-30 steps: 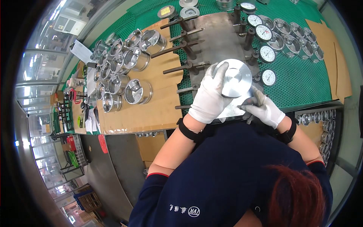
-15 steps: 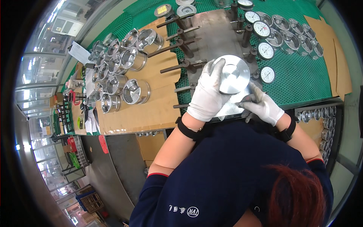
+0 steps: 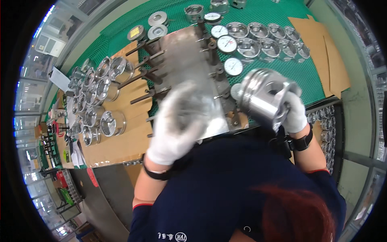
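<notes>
My right hand, in a white glove, grips a shiny metal piston by its skirt end. The piston is tilted, its ringed crown toward the left and its open end toward my palm. My gloved left hand is over the steel plate, blurred by motion. Its fingers and thumb are apart, and I see nothing between them. Dial gauges on posts line the plate's right side, just beyond the piston. Dark rods on clamp posts stand along its left side.
Several pistons stand on cardboard at the left. More pistons sit in rows on the green mat at the right, near a cardboard sheet. Flat round metal pieces lie at the back. A rack of pistons stands lower right.
The piston has passed from my left hand to my right and been turned from crown-up onto its side. My left hand has let go and moved left. The whole view has shifted.
</notes>
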Demonstrator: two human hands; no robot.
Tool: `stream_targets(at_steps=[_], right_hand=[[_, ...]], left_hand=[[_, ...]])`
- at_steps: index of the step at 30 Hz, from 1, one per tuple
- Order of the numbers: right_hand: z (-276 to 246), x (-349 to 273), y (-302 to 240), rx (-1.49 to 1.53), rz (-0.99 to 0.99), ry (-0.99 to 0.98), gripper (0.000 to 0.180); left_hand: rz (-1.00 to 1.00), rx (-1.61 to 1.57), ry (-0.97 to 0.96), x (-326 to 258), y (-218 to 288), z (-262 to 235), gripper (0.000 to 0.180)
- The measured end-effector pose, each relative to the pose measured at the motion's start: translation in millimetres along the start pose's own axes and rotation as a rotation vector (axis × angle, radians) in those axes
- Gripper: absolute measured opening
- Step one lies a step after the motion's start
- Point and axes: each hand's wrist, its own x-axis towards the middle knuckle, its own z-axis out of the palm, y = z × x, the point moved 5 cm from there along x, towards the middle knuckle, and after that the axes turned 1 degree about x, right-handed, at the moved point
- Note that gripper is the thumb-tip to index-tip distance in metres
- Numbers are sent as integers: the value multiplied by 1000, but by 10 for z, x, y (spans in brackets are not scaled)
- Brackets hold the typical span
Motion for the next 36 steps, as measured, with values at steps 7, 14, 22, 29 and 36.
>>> stream_targets(at_steps=[7,14,22,29,36], right_hand=[[-2451,364,-88,-230,2,620,34],[-4432,916,243,-320,253,886,31],[-4569,955,267,-199,25,940,51],[-3245,673,46,-445,-208,698,63],[-55,447,209,-629,-223,-184,51]], left_hand=[[-106,1278,483,-470,-546,-1721,71],[-614,1501,349,-864,-1125,-2449,66],[-614,1569,515,-777,-1129,-2534,45],[-701,1139,509,-1247,-1028,-2450,50],[-562,13,691,-841,14,-1254,31]])
